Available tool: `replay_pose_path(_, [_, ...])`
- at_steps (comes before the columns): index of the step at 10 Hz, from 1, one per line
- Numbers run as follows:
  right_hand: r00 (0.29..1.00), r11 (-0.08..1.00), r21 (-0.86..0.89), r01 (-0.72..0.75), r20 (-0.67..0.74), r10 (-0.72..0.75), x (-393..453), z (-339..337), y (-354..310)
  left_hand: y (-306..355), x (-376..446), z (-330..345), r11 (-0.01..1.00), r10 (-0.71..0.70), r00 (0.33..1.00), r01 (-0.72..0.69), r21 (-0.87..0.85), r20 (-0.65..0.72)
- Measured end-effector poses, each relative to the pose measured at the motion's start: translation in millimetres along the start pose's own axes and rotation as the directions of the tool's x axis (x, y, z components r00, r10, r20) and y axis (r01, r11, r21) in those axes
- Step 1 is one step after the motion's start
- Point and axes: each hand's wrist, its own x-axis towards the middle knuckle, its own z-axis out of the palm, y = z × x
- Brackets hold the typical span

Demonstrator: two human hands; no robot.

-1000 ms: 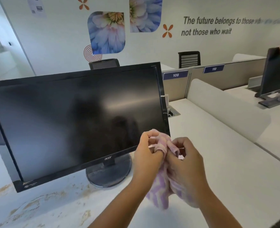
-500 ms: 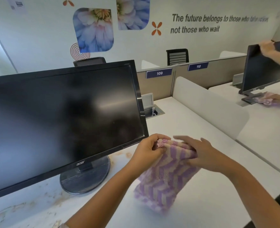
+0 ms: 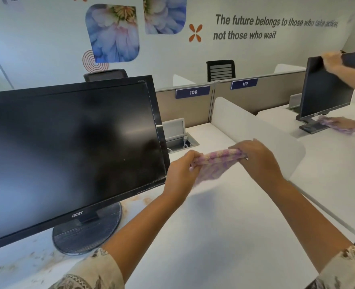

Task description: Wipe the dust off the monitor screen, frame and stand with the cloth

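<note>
my left hand (image 3: 181,171) and right hand (image 3: 256,158) each grip one end of the purple striped cloth (image 3: 216,161), stretched between them above the white tabletop (image 3: 224,226), just right of the black acer monitor (image 3: 68,153) on its round stand (image 3: 87,232).

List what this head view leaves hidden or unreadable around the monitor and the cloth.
- monitor: left side cut off by the frame edge.
- stand: rear half hidden behind the screen.
- cloth: blurred; its ends are buried in the left hand and right hand.
</note>
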Motion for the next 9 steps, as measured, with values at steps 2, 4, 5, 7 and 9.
replay_pose_path(2, [0.943,0.993,-0.061,-0.097,0.312,0.111,-68.2,50.1,40.3,-37.2,-55.2,63.7,0.99,-0.099,0.971,0.075,0.118,0.217])
replay_pose_path(4, [0.762,0.994,0.089,-0.059,0.647,-0.013,-163.5,117.8,48.3,-84.9,-135.2,107.8,0.912,-0.291,0.687,-0.011,0.41,0.666])
replay_pose_path(5, [0.865,0.994,0.09,-0.067,0.502,0.013,-171.1,117.4,41.6,-86.2,-140.8,111.8,0.887,-0.275,0.712,-0.072,0.457,0.646])
replay_pose_path(7, [0.914,0.995,-0.079,-0.066,0.394,0.092,-158.1,114.3,-6.8,-89.6,-160.6,84.3,0.713,-0.153,0.921,-0.147,0.685,0.358])
replay_pose_path(9, [0.875,0.994,-0.064,0.083,0.483,-0.042,-163.0,137.2,-115.0,-114.3,-191.3,9.6,0.647,-0.105,0.994,0.063,0.76,0.008])
